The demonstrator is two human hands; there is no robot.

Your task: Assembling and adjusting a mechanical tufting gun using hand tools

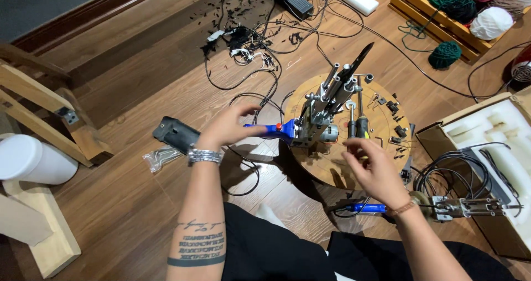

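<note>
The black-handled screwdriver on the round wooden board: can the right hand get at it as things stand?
Probably yes. The right hand hovers open just below the black-handled screwdriver, which lies on the round wooden board with nothing between them. The left hand holds the tool's blue handle, clear of that path.

Warm, even indoor light falls from above on the brown wooden plank floor (138, 203), bright enough to show its grain. Soft shadows of the arms pool beside the round wooden disc (332, 173). The picture is sharp at the middle; the floor planks bend slightly toward the edges. The white foam insert (498, 131) glares mildly.
</note>
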